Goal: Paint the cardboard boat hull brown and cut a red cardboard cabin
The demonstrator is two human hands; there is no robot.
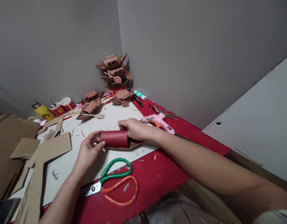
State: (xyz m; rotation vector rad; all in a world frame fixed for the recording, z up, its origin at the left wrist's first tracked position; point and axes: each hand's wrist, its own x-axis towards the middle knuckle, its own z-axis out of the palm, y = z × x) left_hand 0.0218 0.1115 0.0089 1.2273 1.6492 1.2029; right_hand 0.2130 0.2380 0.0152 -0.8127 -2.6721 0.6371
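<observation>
A dark red curved paper piece arches like a roof over a brown cardboard boat hull lying on the white board. My left hand pinches its left end with thumb and fingers. My right hand presses on its right end from above, fingers curled over the edge. Both hands hold the piece against the hull.
Green and orange scissors lie just in front on the red table. A pink glue gun lies behind my right hand. Finished brown boats are stacked in the corner. Cardboard offcuts, cups and sticks sit at left.
</observation>
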